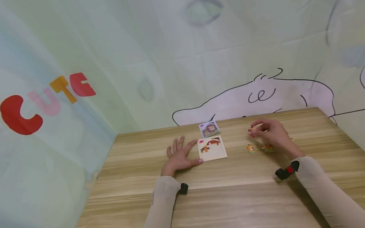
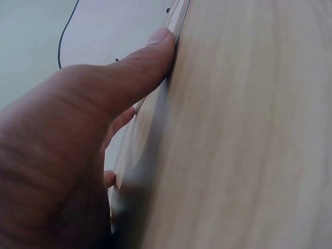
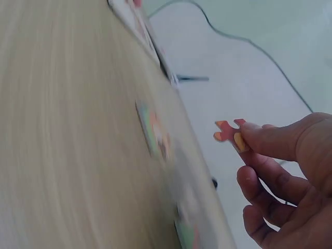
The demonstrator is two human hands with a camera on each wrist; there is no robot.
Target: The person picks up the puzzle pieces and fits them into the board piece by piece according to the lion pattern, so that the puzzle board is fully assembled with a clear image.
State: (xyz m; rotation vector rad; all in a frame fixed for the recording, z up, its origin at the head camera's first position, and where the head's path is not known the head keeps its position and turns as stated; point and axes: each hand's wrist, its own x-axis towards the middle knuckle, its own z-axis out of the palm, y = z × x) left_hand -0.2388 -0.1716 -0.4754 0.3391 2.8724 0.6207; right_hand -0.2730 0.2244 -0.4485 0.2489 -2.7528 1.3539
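Wood-grain tabletop [image 1: 228,196]. Lion card [image 1: 209,129] lies flat near the far edge. Behind and to the left hangs a pale cloth backdrop [image 1: 119,47] with coloured "CUTE" lettering [image 1: 45,101] and a black-outlined cartoon drawing [image 1: 256,95].

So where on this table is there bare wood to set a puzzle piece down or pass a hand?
The near half of the table between the two sleeves is bare, as is the strip left of the left hand. It is crowded around the puzzle board, the picture card, and the two loose pieces under the right hand, which pinches another piece.
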